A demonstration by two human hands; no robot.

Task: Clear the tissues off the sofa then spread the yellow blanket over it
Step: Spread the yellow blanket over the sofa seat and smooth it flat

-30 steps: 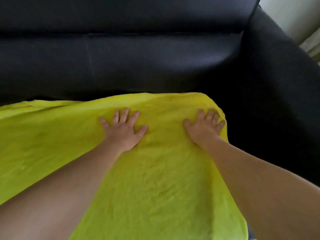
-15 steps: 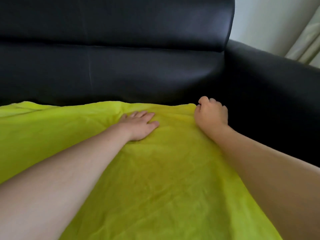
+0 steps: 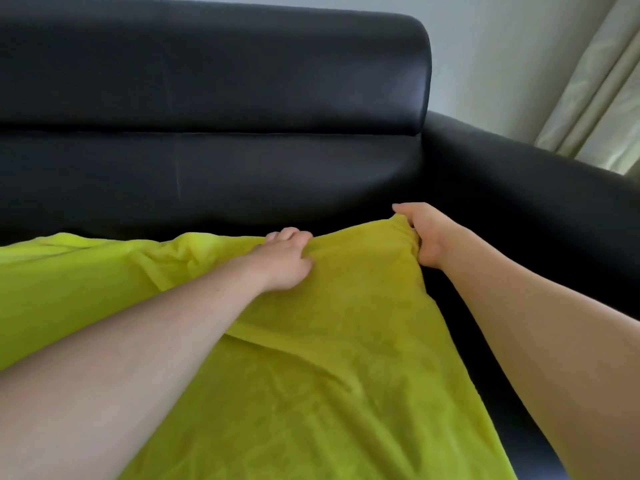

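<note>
Yellow blanket (image 3: 311,358) — far edge pinched in left hand (image 3: 285,259) grip, right hand (image 3: 424,233) grip

My left hand (image 3: 285,259) reaches forward on a bare, outstretched forearm, its fingers curled and bunching the blanket's (image 3: 329,358) far edge. My right hand (image 3: 424,233) is farther out, thumb on top, pinching the corner and holding it raised.
</note>
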